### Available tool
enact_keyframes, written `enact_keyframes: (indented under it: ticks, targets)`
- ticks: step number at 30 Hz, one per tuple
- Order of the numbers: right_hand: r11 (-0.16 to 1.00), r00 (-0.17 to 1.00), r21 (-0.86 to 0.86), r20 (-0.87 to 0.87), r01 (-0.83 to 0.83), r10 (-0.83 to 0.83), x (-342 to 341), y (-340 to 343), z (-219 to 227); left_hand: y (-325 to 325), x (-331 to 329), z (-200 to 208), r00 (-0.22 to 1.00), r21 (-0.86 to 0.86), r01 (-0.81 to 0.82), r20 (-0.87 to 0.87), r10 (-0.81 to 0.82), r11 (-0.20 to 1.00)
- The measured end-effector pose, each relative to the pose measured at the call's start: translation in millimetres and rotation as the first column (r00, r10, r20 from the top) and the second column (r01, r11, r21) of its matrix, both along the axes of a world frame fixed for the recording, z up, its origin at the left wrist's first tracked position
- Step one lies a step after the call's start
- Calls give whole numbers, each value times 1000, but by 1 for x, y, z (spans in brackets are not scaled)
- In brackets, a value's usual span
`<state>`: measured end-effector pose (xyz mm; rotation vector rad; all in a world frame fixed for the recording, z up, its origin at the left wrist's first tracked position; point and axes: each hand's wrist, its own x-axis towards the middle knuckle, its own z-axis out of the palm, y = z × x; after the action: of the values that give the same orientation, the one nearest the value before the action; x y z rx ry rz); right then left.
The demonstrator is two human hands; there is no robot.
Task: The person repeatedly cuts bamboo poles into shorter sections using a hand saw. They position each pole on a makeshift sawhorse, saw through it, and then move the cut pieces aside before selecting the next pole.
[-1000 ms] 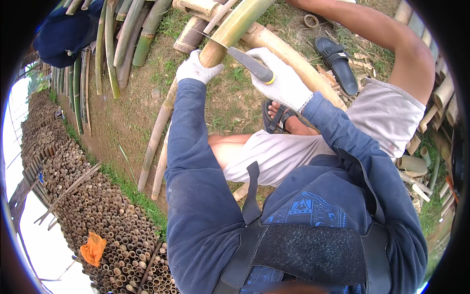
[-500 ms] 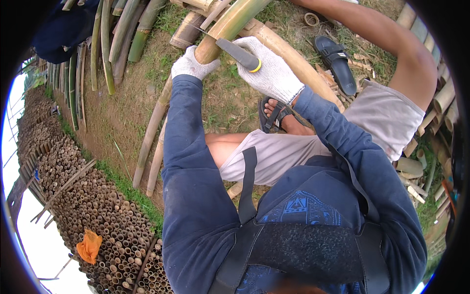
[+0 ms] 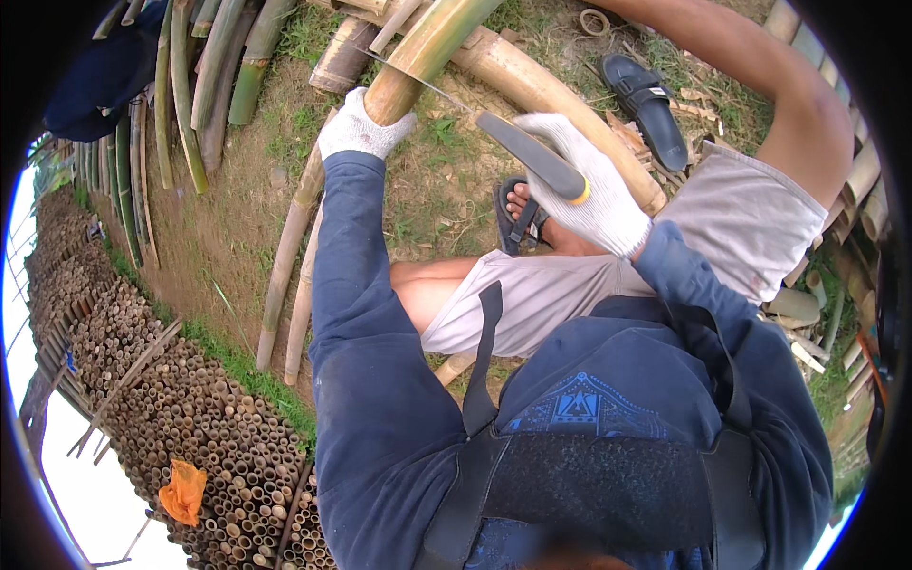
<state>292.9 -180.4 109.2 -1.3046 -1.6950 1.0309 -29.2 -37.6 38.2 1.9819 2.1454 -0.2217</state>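
Note:
A greenish-tan bamboo pole (image 3: 427, 52) comes in from the top, its near end held in my left hand (image 3: 365, 130). That hand wears a white knit glove and is closed round the end from below. My right hand (image 3: 591, 190), gloved likewise, grips the grey handle of a handsaw (image 3: 532, 155), which has a yellow ring at its butt. The saw's thin blade lies across the pole just beyond my left hand. Its tip shows past the pole's left side. A thicker tan bamboo pole (image 3: 532, 85) lies behind, slanting down to the right.
Several bamboo poles (image 3: 223, 76) lean at the upper left. A large stack of cut bamboo tubes (image 3: 190, 408), with an orange bag (image 3: 182, 492) on it, fills the lower left. An unworn black sandal (image 3: 646, 109) lies beside my bent leg. Bamboo offcuts (image 3: 798, 313) are at right.
My right hand has drawn the saw back, down and to the right, so more blade shows between handle and pole. My left hand still holds the pole's end.

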Motion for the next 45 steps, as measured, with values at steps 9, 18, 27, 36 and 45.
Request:
enact_keyframes:
  ticks: [9,18,27,36,45]
  targets:
    - [987,973,-157,-221,29,-64,25,-57,-24,1,-8,-1,999,22,46,-7,-45,999]
    - [996,997,-88,-72,30,-37,5,-5,6,-3,3,11,998,1,13,57,-13,1000]
    - [991,987,-133,-158,-32,11,19,-41,-30,9,-16,-3,998,-14,53,18,-53,998]
    - [998,1000,58,13,-20,20,0,3,0,5,-2,1,1000,-1,-5,23,5,1000]
    - [997,999,73,-49,5,-2,-2,-17,-45,3,-6,4,999,-10,27,21,-27,1000]
